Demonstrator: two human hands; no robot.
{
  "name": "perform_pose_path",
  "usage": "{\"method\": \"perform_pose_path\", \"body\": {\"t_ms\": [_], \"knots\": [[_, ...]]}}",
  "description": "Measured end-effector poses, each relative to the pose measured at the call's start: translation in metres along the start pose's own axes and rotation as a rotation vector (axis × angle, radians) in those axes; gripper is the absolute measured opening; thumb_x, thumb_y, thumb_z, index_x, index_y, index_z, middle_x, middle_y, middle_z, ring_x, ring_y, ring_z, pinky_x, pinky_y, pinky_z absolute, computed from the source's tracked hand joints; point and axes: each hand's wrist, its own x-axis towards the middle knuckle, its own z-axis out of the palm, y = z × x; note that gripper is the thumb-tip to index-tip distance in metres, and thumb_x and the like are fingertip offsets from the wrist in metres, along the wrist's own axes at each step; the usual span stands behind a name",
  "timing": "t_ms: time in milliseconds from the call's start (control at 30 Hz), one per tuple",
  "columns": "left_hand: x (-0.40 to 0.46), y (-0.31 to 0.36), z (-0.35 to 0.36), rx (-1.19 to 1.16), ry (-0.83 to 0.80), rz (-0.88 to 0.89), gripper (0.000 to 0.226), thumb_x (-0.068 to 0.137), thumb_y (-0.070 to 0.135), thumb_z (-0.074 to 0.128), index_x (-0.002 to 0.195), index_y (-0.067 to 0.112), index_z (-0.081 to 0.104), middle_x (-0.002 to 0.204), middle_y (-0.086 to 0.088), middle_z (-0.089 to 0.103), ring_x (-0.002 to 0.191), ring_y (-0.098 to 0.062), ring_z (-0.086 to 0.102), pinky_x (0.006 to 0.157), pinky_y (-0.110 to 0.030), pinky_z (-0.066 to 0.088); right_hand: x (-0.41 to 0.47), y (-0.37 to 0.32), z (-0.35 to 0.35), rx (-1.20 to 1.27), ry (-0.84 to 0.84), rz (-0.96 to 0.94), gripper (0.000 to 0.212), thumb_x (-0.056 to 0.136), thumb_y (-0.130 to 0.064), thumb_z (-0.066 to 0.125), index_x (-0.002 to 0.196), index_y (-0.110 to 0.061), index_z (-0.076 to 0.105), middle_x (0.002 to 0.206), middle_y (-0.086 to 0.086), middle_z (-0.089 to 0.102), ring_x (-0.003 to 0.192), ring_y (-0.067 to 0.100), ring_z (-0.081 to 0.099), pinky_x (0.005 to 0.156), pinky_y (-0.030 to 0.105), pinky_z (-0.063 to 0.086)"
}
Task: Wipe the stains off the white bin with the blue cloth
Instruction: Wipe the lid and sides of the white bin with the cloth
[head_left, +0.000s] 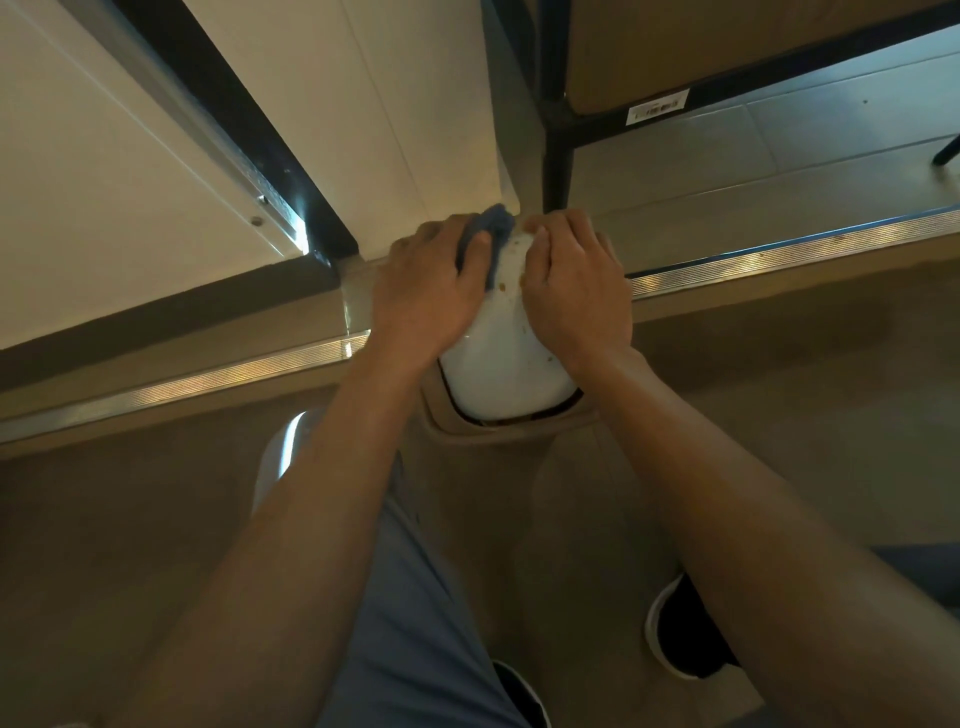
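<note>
Bottom of frame: 2 dark shoes with white soles, one (522, 696) at lower centre, one (685, 629) at lower right, on a tan floor (130, 545). Blue-grey trouser leg (415, 597) ran up the middle. Both bare forearms reached toward frame centre.

Centre: the white bin (506, 358) sat under both hands, its white swing lid glossy and domed, set in a beige rim (498, 434). Brown specks and smears showed on the lid between the hands and near the right wrist.

Left hand (426, 291) was curled flat on the lid's left side, fingers pressing the blue cloth (491, 228), which was bunched at the lid's far end. Right hand (576, 280) lay palm down on the lid's right side, fingers bent, gripping nothing but the lid.

Beyond: a ribbed metal threshold strip (779, 254) crossed the frame. Upper left, white panels (78, 156) with a dark gap. Upper right, a black metal rack leg (557, 156) on grey tiles, carrying a cardboard box (675, 47).
</note>
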Motion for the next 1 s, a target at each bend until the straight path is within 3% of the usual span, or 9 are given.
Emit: {"method": "perform_pose_path", "body": {"t_ms": [133, 233, 333, 533, 600, 733, 833, 933, 1000], "knots": [[-0.03, -0.033, -0.001, -0.074, 0.049, 0.219, 0.048, 0.106, 0.045, 0.035, 0.147, 0.023, 0.05, 0.148, -0.001, 0.051, 0.136, -0.015, 0.044, 0.113, -0.031, 0.033, -0.002, -0.001, 0.001, 0.005, 0.0, -0.021, 0.038, 0.103, -0.032, 0.028, 0.119, -0.016, 0.059, 0.121, 0.003, 0.058, 0.106, 0.021, 0.058, 0.081, 0.038, 0.051], [-0.016, -0.035, -0.005, -0.21, 0.05, -0.019, 0.043, 0.105, 0.049, 0.034, 0.13, 0.024, 0.059, 0.123, -0.002, 0.063, 0.117, -0.019, 0.057, 0.1, -0.039, 0.046, -0.002, 0.001, -0.001, 0.01, -0.018, -0.019, 0.036, 0.104, -0.032, 0.03, 0.12, -0.018, 0.058, 0.123, 0.0, 0.056, 0.109, 0.019, 0.056, 0.081, 0.034, 0.048], [0.003, -0.012, -0.002, -0.074, 0.031, -0.196, 0.042, 0.105, 0.048, 0.031, 0.119, 0.022, 0.06, 0.107, -0.005, 0.065, 0.103, -0.027, 0.061, 0.084, -0.039, 0.046, -0.001, 0.0, -0.001, 0.018, -0.022, -0.009, 0.034, 0.105, -0.031, 0.032, 0.121, -0.018, 0.059, 0.123, 0.0, 0.056, 0.11, 0.019, 0.055, 0.079, 0.03, 0.044], [-0.034, -0.028, 0.004, -0.033, 0.109, 0.228, 0.051, 0.106, 0.044, 0.032, 0.147, 0.021, 0.051, 0.149, -0.001, 0.052, 0.137, -0.019, 0.045, 0.114, -0.034, 0.033, -0.003, 0.0, 0.0, 0.014, 0.0, -0.007, 0.033, 0.104, -0.029, 0.033, 0.12, -0.017, 0.059, 0.122, 0.001, 0.058, 0.109, 0.021, 0.057, 0.08, 0.036, 0.051], [-0.035, -0.04, -0.001, -0.127, 0.115, 0.127, 0.047, 0.107, 0.045, 0.033, 0.145, 0.025, 0.052, 0.145, 0.002, 0.054, 0.134, -0.015, 0.047, 0.108, -0.03, 0.036, -0.002, 0.001, -0.001, 0.007, -0.017, -0.022, 0.032, 0.105, -0.03, 0.034, 0.12, -0.017, 0.059, 0.123, 0.001, 0.057, 0.11, 0.02, 0.056, 0.079, 0.032, 0.047], [-0.006, -0.017, -0.001, -0.174, 0.104, -0.195, 0.038, 0.106, 0.044, 0.034, 0.122, 0.024, 0.061, 0.109, -0.001, 0.067, 0.106, -0.024, 0.062, 0.085, -0.036, 0.045, -0.001, 0.001, -0.001, 0.004, -0.022, -0.009, 0.033, 0.105, -0.031, 0.032, 0.12, -0.019, 0.059, 0.124, 0.0, 0.056, 0.11, 0.019, 0.055, 0.078, 0.032, 0.045], [-0.012, 0.001, 0.003, -0.098, 0.127, -0.01, 0.043, 0.105, 0.041, 0.034, 0.137, 0.023, 0.058, 0.128, -0.002, 0.064, 0.117, -0.022, 0.058, 0.098, -0.04, 0.044, -0.001, 0.0, -0.001, 0.014, 0.0, 0.001, 0.034, 0.104, -0.03, 0.033, 0.119, -0.017, 0.06, 0.123, 0.001, 0.057, 0.11, 0.021, 0.056, 0.08, 0.037, 0.049], [-0.038, -0.017, 0.008, -0.068, 0.166, 0.238, 0.045, 0.107, 0.037, 0.036, 0.145, 0.021, 0.053, 0.148, -0.001, 0.053, 0.137, -0.021, 0.045, 0.117, -0.037, 0.031, -0.002, -0.001, -0.002, 0.01, 0.007, -0.008, 0.033, 0.104, -0.029, 0.033, 0.119, -0.016, 0.06, 0.123, 0.003, 0.057, 0.109, 0.022, 0.057, 0.079, 0.037, 0.05], [-0.042, -0.031, 0.005, -0.141, 0.159, 0.198, 0.042, 0.109, 0.038, 0.036, 0.147, 0.026, 0.05, 0.15, 0.004, 0.048, 0.14, -0.017, 0.042, 0.117, -0.031, 0.03, -0.002, 0.0, -0.002, 0.0, -0.011, -0.012, 0.034, 0.105, -0.03, 0.034, 0.122, -0.017, 0.059, 0.125, 0.002, 0.056, 0.112, 0.02, 0.055, 0.079, 0.032, 0.046]]}}
